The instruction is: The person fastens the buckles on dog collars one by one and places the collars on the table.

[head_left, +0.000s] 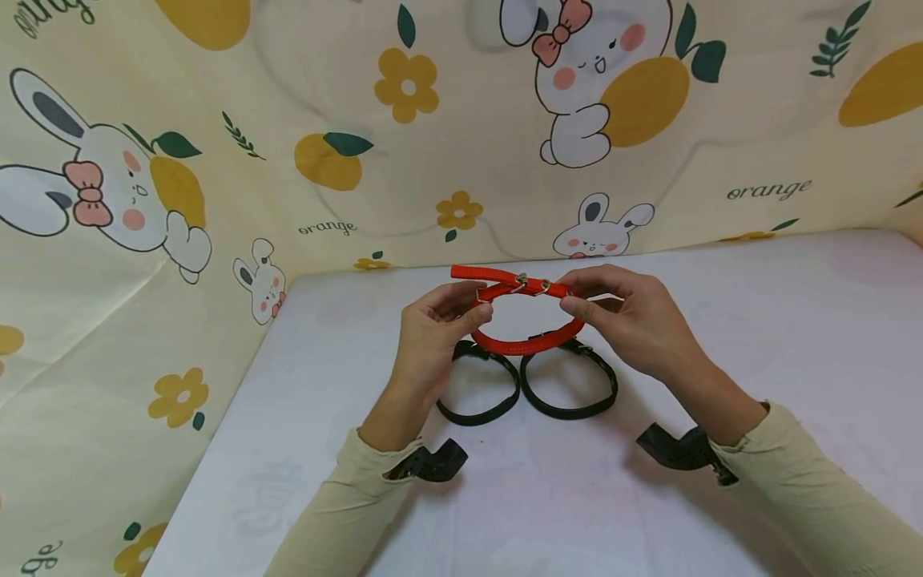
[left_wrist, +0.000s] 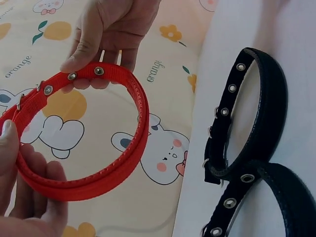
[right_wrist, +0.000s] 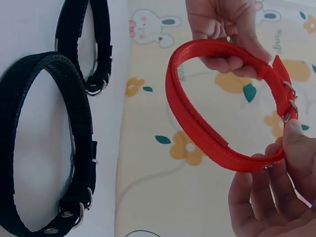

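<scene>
Both hands hold a red buckled collar [head_left: 530, 344] as a closed loop just above the white table [head_left: 793, 336]. My left hand [head_left: 477, 317] pinches its left side and my right hand [head_left: 574, 301] pinches the strap right beside the metal buckle [head_left: 524, 284]. Under the loop, two black collars [head_left: 479, 413] [head_left: 573, 409] lie side by side on the table, untouched. The left wrist view shows the red collar [left_wrist: 123, 163] between my left fingers [left_wrist: 29, 197] and my right hand [left_wrist: 108, 34]. In the right wrist view the red collar [right_wrist: 197, 128] sits beside the black collars [right_wrist: 81, 148] [right_wrist: 101, 44].
A cream cloth printed with bunnies and oranges [head_left: 216, 200] hangs behind the table and down its left side. Black wrist-camera mounts [head_left: 433, 463] [head_left: 685, 449] sit on both sleeves. Bare white tabletop lies to the right and near me.
</scene>
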`<action>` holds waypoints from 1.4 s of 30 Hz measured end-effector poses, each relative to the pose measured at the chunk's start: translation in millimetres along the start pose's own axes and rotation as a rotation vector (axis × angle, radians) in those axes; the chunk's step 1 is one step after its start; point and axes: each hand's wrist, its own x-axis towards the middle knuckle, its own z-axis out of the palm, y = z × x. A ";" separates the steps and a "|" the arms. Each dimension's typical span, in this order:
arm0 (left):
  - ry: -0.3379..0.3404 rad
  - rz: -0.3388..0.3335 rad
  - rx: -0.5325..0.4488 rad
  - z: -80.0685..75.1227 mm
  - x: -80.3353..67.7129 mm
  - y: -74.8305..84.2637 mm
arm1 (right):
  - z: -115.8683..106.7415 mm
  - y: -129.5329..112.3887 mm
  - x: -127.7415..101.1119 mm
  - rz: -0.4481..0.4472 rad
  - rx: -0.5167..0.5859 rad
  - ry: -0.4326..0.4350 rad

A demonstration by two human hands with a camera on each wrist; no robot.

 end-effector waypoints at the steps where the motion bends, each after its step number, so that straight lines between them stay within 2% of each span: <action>1: 0.003 0.002 0.005 -0.2 -0.3 -0.2 | 0.3 0.0 0.3 0.006 0.002 -0.007; 7: 0.008 0.038 -0.008 -0.6 -2.6 -1.5 | -1.6 -1.4 2.2 0.075 -0.013 -0.119; 9: 0.001 0.047 0.004 0.0 -3.5 -2.1 | -2.8 -1.8 2.5 0.071 -0.010 -0.154; 12: -0.024 0.044 0.070 1.9 -4.8 -3.8 | -3.9 -2.8 1.4 0.033 -0.002 -0.172; 15: -0.063 0.051 0.181 5.1 -7.3 -5.3 | -3.2 -4.3 -0.4 -0.031 0.002 -0.171; 18: -0.106 0.088 0.274 8.4 -11.0 -5.8 | -0.4 -6.4 -2.3 -0.096 0.017 -0.175; 21: -0.154 0.137 0.323 11.1 -14.3 -6.0 | 3.0 -8.2 -4.4 -0.148 0.042 -0.180; 25: -0.190 0.167 0.346 13.3 -16.1 -6.1 | 4.7 -9.3 -6.4 -0.211 0.050 -0.151; 29: -0.184 0.167 0.362 13.9 -16.2 -5.7 | 3.1 -9.7 -7.7 -0.248 0.031 -0.096; 36: -0.156 0.155 0.313 14.0 -15.0 -4.9 | 2.8 -11.5 -10.9 -0.238 0.032 -0.035; 42: -0.162 0.143 0.282 15.8 -15.8 -4.5 | 6.2 -11.4 -12.7 -0.256 0.040 0.076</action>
